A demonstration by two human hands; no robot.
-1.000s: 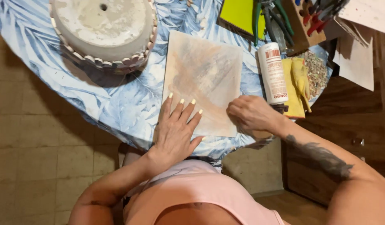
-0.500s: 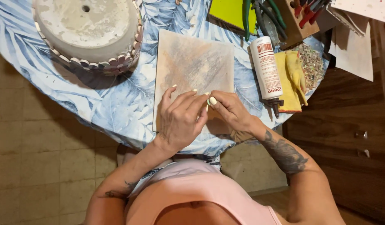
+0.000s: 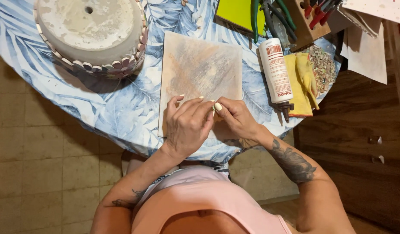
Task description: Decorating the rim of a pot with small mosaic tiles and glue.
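A square tile (image 3: 200, 73), mottled grey and tan, lies flat on the desk (image 3: 117, 112) near its front edge, right in front of the person. Both hands meet over the tile's near edge. The left hand (image 3: 189, 125) rests with its palm down and its fingers curled toward the middle, while the right hand (image 3: 237, 119) comes in from the other side, so that the fingertips of the two hands touch. The grip of each hand is narrow, fingers pinched close together; something small may sit between the fingertips, but it is too hidden to tell what, and only a pale thumbnail shows there. The desk is round and covered with a cloth of blue and white leaves. Just beside the tile on the right lies a white glue bottle (image 3: 275, 71) with a dark nozzle pointing toward the person, and next to it a pair of yellow gloves (image 3: 301, 82), partly under the bottle. Beyond the gloves is a heap of small mixed chips (image 3: 323, 67). At the far left of the desk stands an upturned round pot (image 3: 89, 32) with a row of small tiles around its rim. Behind the tile are a green sheet (image 3: 234, 13) and some pliers (image 3: 269, 17).
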